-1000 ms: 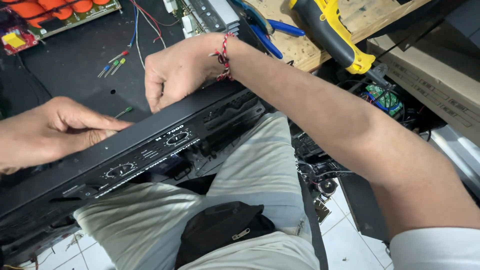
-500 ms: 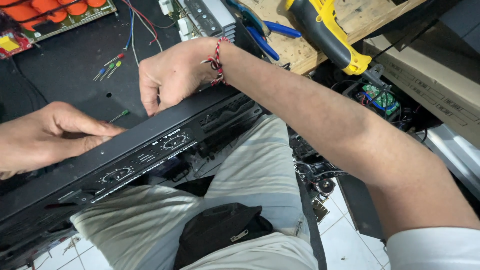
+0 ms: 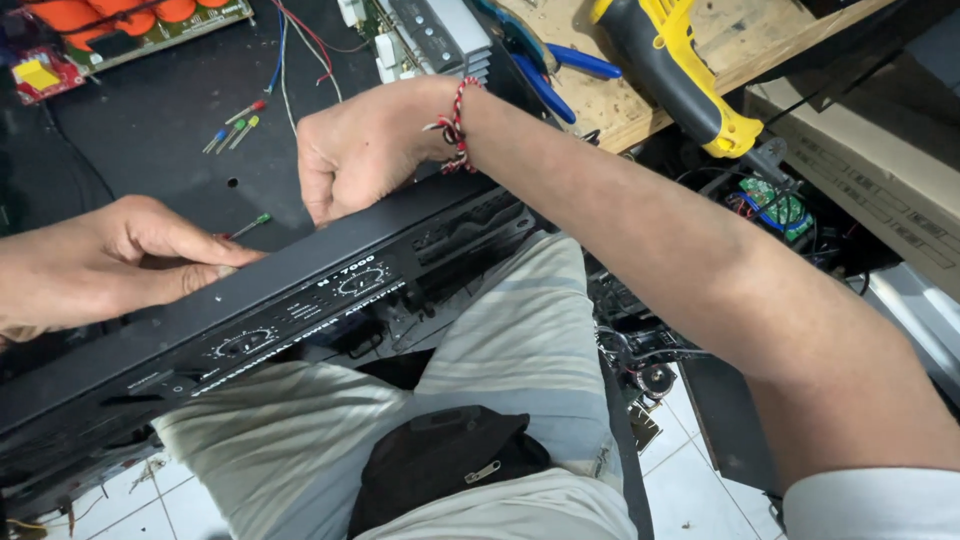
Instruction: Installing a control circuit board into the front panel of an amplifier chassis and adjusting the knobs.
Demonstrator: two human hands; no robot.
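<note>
At the far left, the left hand (image 3: pixel 95 265) is laid on the top edge of the black amplifier case (image 3: pixel 300 290), its fingers pinched together over the front lip; whether something small is held between them cannot be told. The case lies across the lap, its front panel with two dials tilted toward the camera. Just behind the fingertips a green-tipped LED (image 3: pixel 255 222) lies loose on the black top, and three more LEDs (image 3: pixel 232 125) are scattered further back.

Toward the middle, the right hand (image 3: pixel 365 150) is clenched over the same upper edge, thumb tucked down behind the lip. The panel is best steadied with both hands pressed evenly, so that the edge is not twisted.

At the right, blue pliers (image 3: pixel 560 65) and a yellow drill (image 3: pixel 680 75) rest on the wooden bench (image 3: pixel 640 110), well apart from the hands.
</note>
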